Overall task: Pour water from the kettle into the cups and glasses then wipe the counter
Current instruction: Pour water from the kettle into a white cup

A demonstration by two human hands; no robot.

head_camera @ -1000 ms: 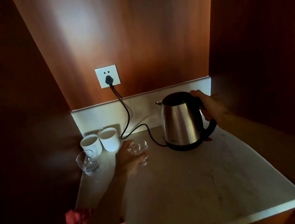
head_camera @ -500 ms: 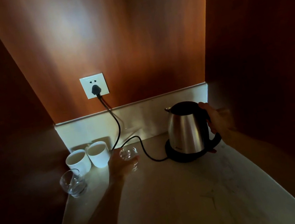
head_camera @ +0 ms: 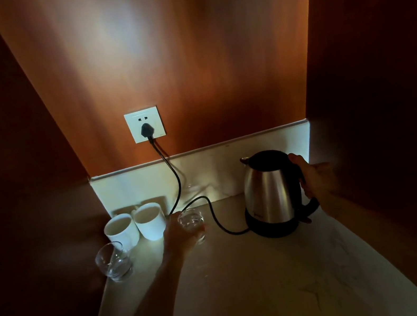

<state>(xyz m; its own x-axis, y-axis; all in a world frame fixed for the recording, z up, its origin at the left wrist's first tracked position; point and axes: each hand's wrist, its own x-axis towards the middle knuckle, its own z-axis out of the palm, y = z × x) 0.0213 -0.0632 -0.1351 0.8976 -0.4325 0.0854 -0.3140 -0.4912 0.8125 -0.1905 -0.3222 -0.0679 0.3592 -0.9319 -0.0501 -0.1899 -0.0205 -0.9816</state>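
Barely shifted since a moment ago: right hand (head_camera: 317, 180) wrapped on upright kettle (head_camera: 271, 191) handle, spout facing left toward glass (head_camera: 191, 223) gripped in left hand (head_camera: 180, 235) fingers on desk (head_camera: 253, 289).

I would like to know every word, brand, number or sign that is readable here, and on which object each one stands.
Nothing here can be read.
Kettle: a small dark mark low on its steel body, perhaps a brand, too small and blurred to read.
Socket: a tiny mark at its lower right corner, unreadable.
Cups and glasses: no text visible.
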